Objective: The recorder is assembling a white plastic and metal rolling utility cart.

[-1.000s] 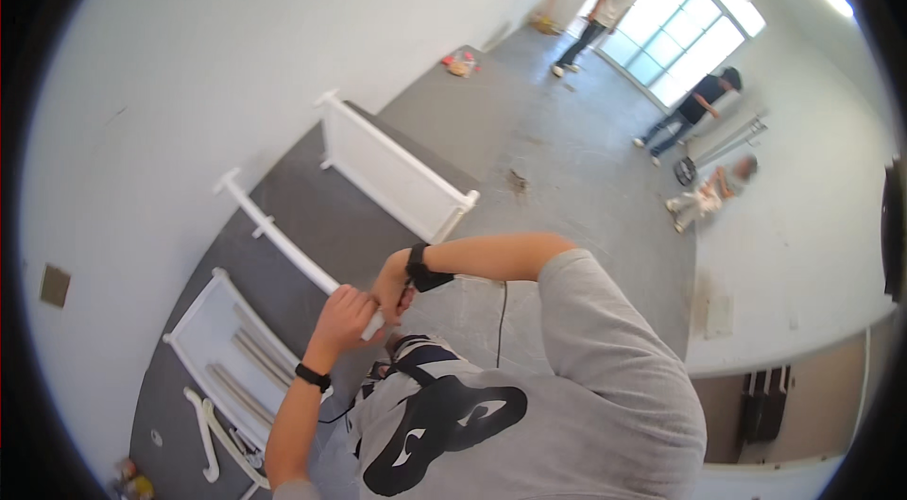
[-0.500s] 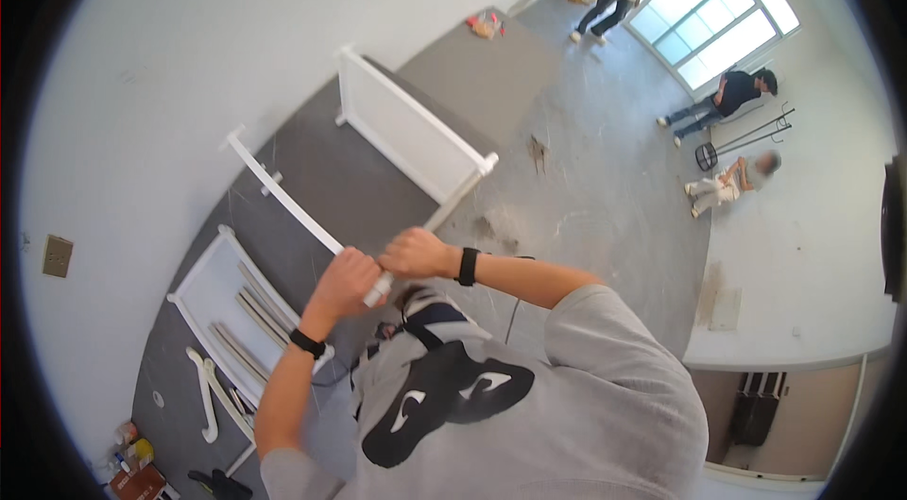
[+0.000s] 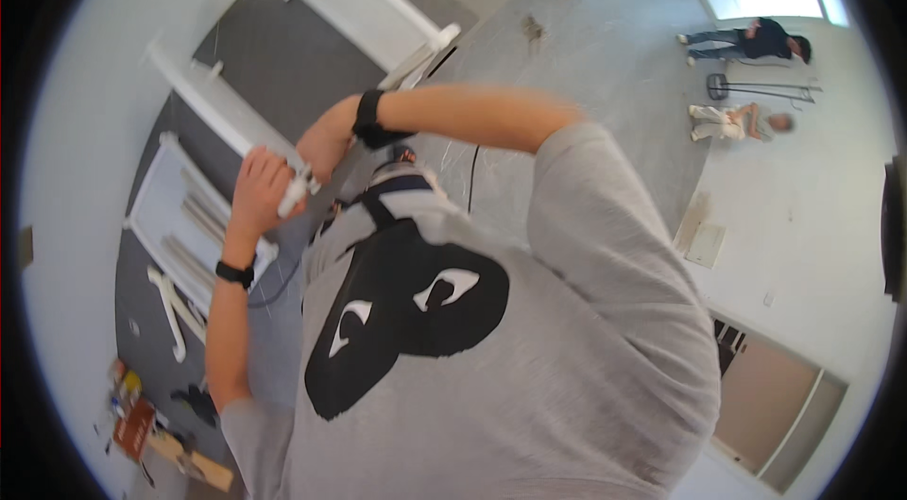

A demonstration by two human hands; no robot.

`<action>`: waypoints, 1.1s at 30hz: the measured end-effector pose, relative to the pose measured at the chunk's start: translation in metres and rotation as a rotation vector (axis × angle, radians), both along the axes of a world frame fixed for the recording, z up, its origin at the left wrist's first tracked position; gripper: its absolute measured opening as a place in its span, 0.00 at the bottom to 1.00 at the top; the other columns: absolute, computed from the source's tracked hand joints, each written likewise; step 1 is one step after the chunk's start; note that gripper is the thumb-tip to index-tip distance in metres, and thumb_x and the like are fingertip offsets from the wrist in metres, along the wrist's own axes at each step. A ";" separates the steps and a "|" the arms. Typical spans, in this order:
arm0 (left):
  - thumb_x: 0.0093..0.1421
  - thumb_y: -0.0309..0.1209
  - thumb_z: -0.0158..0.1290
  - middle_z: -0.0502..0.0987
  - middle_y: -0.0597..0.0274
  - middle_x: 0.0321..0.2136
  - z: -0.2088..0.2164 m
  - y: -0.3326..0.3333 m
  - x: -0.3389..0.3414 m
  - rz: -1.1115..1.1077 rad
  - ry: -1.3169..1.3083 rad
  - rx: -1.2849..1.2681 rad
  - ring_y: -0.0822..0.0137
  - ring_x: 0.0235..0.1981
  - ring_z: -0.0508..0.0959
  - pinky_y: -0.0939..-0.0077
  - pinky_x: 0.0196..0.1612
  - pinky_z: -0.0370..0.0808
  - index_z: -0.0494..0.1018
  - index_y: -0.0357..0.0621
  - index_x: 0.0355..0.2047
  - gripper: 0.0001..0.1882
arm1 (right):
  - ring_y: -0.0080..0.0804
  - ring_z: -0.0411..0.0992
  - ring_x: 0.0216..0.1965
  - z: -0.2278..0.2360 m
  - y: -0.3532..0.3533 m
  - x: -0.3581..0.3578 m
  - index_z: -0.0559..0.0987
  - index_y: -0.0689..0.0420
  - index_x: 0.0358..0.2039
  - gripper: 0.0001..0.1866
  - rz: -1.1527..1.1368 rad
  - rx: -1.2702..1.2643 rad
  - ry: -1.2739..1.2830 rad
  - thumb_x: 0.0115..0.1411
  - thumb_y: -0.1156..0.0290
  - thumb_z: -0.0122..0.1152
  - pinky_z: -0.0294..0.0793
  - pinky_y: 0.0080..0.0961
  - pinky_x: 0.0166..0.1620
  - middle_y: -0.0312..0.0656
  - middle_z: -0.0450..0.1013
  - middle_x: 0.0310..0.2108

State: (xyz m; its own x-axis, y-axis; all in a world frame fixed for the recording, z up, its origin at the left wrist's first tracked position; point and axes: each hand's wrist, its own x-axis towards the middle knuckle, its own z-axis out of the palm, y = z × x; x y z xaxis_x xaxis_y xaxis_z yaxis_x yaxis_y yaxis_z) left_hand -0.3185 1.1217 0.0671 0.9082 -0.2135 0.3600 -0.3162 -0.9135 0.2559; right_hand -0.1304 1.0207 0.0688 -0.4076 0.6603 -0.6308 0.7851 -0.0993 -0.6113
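Note:
A long white panel [image 3: 213,108] runs toward me from the far left, tilted so that one broad face shows. My left hand [image 3: 260,186] is closed around its near end, by a white corner fitting [image 3: 296,193]. Close against the same end is my right hand [image 3: 327,136], wrist bent and fingers curled; the fingertips are partly hidden. To the left below, a white framed panel [image 3: 151,179] lies on the floor with several grey strips [image 3: 203,219] on it.
Another white panel with a frame [image 3: 354,4] stands on edge beyond. White curved pieces [image 3: 170,316], a dark red box [image 3: 133,429] and wooden pieces [image 3: 194,464] lie at lower left. People [image 3: 765,42] are at the far right beside a black stand [image 3: 720,86].
Both hands have moved left with the panel's near end. The panel has turned from nearly edge-on to showing its broad face. The room has shifted in view as my head moved.

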 end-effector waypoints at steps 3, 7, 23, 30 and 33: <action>0.41 0.34 0.63 0.70 0.54 0.34 0.006 -0.001 0.001 0.011 0.003 0.015 0.51 0.43 0.72 0.48 0.58 0.65 0.70 0.41 0.32 0.19 | 0.51 0.79 0.33 0.021 -0.025 -0.005 0.82 0.60 0.30 0.16 -0.111 0.383 -0.198 0.49 0.60 0.58 0.78 0.44 0.37 0.52 0.79 0.31; 0.42 0.36 0.63 0.72 0.57 0.36 0.007 0.003 -0.014 0.107 -0.023 0.011 0.56 0.45 0.73 0.54 0.59 0.67 0.71 0.43 0.32 0.19 | 0.46 0.77 0.25 0.047 -0.057 0.022 0.80 0.54 0.22 0.10 -0.081 0.750 -0.361 0.48 0.61 0.61 0.76 0.39 0.28 0.45 0.76 0.21; 0.47 0.37 0.63 0.62 0.50 0.62 0.037 -0.045 -0.014 0.396 0.191 0.075 0.50 0.63 0.61 0.52 0.63 0.57 0.66 0.42 0.56 0.35 | 0.36 0.72 0.44 0.043 -0.112 0.007 0.77 0.54 0.31 0.12 -0.454 1.112 -0.154 0.47 0.64 0.65 0.68 0.32 0.48 0.40 0.76 0.34; 0.54 0.31 0.59 0.63 0.51 0.60 0.067 -0.090 -0.019 0.727 0.247 -0.163 0.49 0.64 0.59 0.55 0.64 0.56 0.64 0.40 0.59 0.32 | 0.42 0.73 0.40 0.032 -0.194 0.093 0.75 0.57 0.42 0.15 -1.273 1.152 -0.203 0.53 0.73 0.62 0.73 0.35 0.43 0.43 0.74 0.37; 0.56 0.33 0.59 0.66 0.53 0.58 0.071 -0.104 -0.004 0.773 0.196 -0.091 0.50 0.63 0.60 0.58 0.63 0.56 0.65 0.40 0.58 0.30 | 0.40 0.74 0.39 0.020 -0.213 0.117 0.74 0.55 0.46 0.17 -1.469 0.927 -0.167 0.54 0.72 0.62 0.74 0.33 0.40 0.43 0.74 0.36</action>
